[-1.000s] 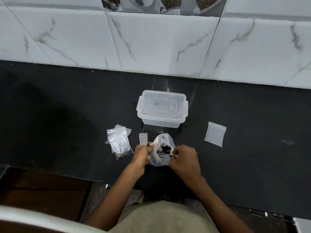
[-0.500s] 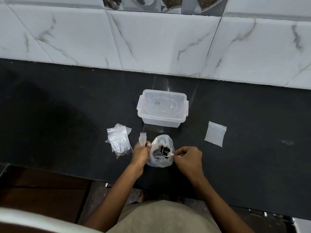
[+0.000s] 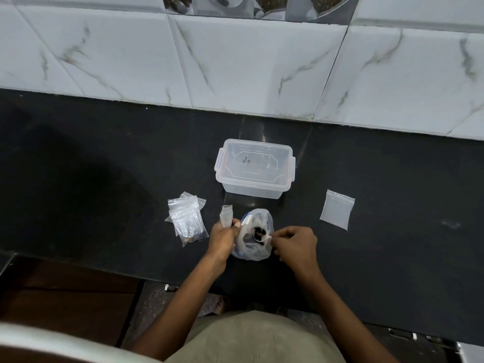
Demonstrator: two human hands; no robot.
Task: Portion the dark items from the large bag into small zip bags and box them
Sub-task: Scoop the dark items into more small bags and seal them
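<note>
His left hand (image 3: 222, 235) gripped a small bag (image 3: 226, 215) and the big bag (image 3: 255, 235)'s rim. His right hand (image 3: 294, 243) pinched a white scoop (image 3: 262, 235). The film looked limp and slippery, best held at its rim.

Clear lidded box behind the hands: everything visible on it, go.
The box is a clear, rectangular plastic tub with its lid on and a clip latch showing on each short side. A small dark scribble marks the lid. It looks empty. It sits upright on the black counter, just behind the large bag; neither hand touches it.
</note>
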